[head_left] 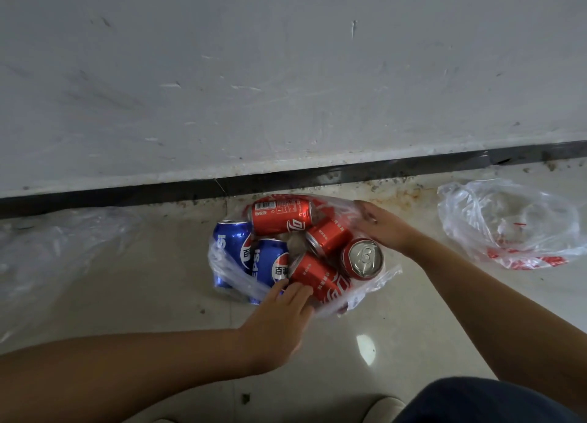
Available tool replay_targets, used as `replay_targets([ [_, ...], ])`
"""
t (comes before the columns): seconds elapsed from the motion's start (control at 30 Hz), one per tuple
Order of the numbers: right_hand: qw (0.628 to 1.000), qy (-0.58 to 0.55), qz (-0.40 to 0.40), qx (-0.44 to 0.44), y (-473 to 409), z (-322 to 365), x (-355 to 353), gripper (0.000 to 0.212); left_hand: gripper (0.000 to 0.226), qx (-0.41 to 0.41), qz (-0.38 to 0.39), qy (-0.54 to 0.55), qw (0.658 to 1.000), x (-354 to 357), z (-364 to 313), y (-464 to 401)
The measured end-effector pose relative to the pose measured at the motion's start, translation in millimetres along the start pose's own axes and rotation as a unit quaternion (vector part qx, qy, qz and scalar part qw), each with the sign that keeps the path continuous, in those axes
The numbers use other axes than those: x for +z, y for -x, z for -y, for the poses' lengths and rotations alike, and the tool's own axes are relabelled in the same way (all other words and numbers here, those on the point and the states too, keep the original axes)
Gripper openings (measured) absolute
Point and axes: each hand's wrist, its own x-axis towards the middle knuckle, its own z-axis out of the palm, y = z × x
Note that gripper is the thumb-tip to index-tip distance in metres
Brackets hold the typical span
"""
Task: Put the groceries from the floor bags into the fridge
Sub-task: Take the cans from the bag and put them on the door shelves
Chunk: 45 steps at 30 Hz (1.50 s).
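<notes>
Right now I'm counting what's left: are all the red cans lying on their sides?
No: one red can stands upright, silver top facing up, by the right hand.

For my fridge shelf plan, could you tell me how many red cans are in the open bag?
4: one lying at the back, one in the middle, one upright at right, one by the left hand. More may be hidden.

A lived-in domestic interior is suggested, most likely a home floor beside a wall. A scuffed white wall (286,73) is seen, with a dark skirting strip (286,175) at its foot. Just below that strip, glossy pale floor tiles (158,295) are stained with rust-coloured grime. Near the strip, thin plastic shopping bags (508,222) (one filled with soft-drink cans (281,216)) are laid on the tiles.
</notes>
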Motion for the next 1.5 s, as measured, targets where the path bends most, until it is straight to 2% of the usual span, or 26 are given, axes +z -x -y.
replay_targets([
  [0.07, 0.999, -0.018, 0.045, 0.020, -0.9, 10.9, -1.6, 0.078, 0.035, 0.019, 0.007, 0.006, 1.000, 7.5, 2.3, 5.2],
  [0.13, 0.995, 0.072, 0.050, 0.041, -8.1, 17.2, -2.7, 0.083, 0.039, 0.036, 0.003, -0.009, 0.999, 14.7, 3.1, 8.6],
  [0.17, 0.989, 0.136, 0.045, 0.044, -13.0, 19.6, -3.7, 0.072, 0.044, 0.043, -0.003, -0.020, 0.999, 17.3, 3.6, 10.3],
  [0.23, 0.972, 0.229, 0.022, 0.042, -22.7, 20.2, -5.8, 0.036, 0.054, 0.051, -0.021, -0.038, 0.998, 16.8, 4.6, 13.7],
  [0.3, 0.968, 0.245, 0.003, 0.059, -28.8, 16.5, -8.2, 0.019, 0.057, 0.057, -0.037, -0.055, 0.996, 15.6, 4.9, 18.4],
  [0.37, 0.978, 0.190, -0.011, 0.085, -30.2, 12.3, -12.7, 0.018, 0.058, 0.055, -0.027, -0.064, 0.996, 15.0, 5.4, 26.2],
  [0.47, 0.990, -0.023, -0.015, 0.136, -28.4, 2.3, -20.4, 0.013, 0.062, 0.036, -0.001, -0.062, 0.997, 16.6, 11.9, 40.9],
  [0.53, 0.972, -0.154, -0.007, 0.175, -28.9, -7.4, -24.5, 0.021, 0.066, 0.027, 0.015, -0.083, 0.996, 16.8, 17.5, 49.3],
  [0.63, 0.946, -0.255, -0.004, 0.201, -29.6, -21.2, -20.3, 0.025, 0.072, 0.040, 0.046, -0.103, 0.993, 23.2, 29.6, 58.9],
  [0.7, 0.945, -0.266, -0.022, 0.191, -28.4, -27.7, -13.5, 0.029, 0.080, 0.055, 0.064, -0.084, 0.993, 24.2, 37.3, 61.1],
  [0.8, 0.966, -0.202, -0.030, 0.160, -21.8, -28.5, -9.5, 0.025, 0.086, 0.060, 0.064, -0.072, 0.994, 12.0, 60.1, 64.7],
  [0.87, 0.972, -0.163, 0.013, 0.167, -10.6, -27.1, -10.8, 0.022, 0.085, 0.060, 0.058, -0.080, 0.993, 7.4, 80.4, 76.4],
  [0.97, 0.965, -0.131, 0.093, 0.208, 12.9, -31.4, -4.9, 0.020, 0.123, 0.023, 0.093, -0.144, 0.985, 15.0, 102.6, 97.0],
  [1.0, 0.961, -0.120, 0.115, 0.223, 20.1, -32.6, 1.2, 0.019, 0.126, 0.006, 0.103, -0.149, 0.983, 14.7, 104.5, 100.2],
  [1.03, 0.955, -0.113, 0.137, 0.237, 26.7, -32.1, 8.3, 0.020, 0.120, -0.008, 0.099, -0.151, 0.983, 15.3, 102.9, 103.3],
  [1.1, 0.938, -0.116, 0.181, 0.272, 36.5, -29.2, 20.9, 0.027, 0.092, -0.028, 0.082, -0.154, 0.984, 16.5, 99.1, 106.1],
  [1.17, 0.911, -0.159, 0.237, 0.299, 45.1, -26.6, 27.1, 0.034, 0.064, -0.033, 0.038, -0.131, 0.990, 20.6, 95.9, 106.1],
  [1.2, 0.894, -0.194, 0.270, 0.300, 48.2, -26.6, 27.6, 0.036, 0.060, -0.032, 0.029, -0.114, 0.992, 21.8, 92.3, 103.5],
  [1.23, 0.879, -0.226, 0.298, 0.294, 50.8, -26.7, 27.6, 0.038, 0.059, -0.024, 0.037, -0.091, 0.995, 21.6, 86.7, 99.6],
  [1.3, 0.857, -0.276, 0.331, 0.283, 55.0, -26.9, 31.9, 0.041, 0.082, -0.031, 0.072, -0.040, 0.996, 21.5, 66.5, 91.7],
  [1.37, 0.851, -0.308, 0.314, 0.285, 56.1, -30.1, 45.4, 0.037, 0.095, -0.045, 0.074, 0.013, 0.996, 19.5, 38.2, 81.2],
  [1.4, 0.854, -0.323, 0.287, 0.290, 55.0, -33.2, 55.1, 0.035, 0.093, -0.051, 0.081, 0.057, 0.994, 14.6, 24.7, 74.2],
  [1.5, 0.861, -0.351, 0.213, 0.300, 50.4, -41.8, 78.9, 0.034, 0.079, -0.066, 0.183, 0.177, 0.965, 13.6, -2.3, 51.1],
])
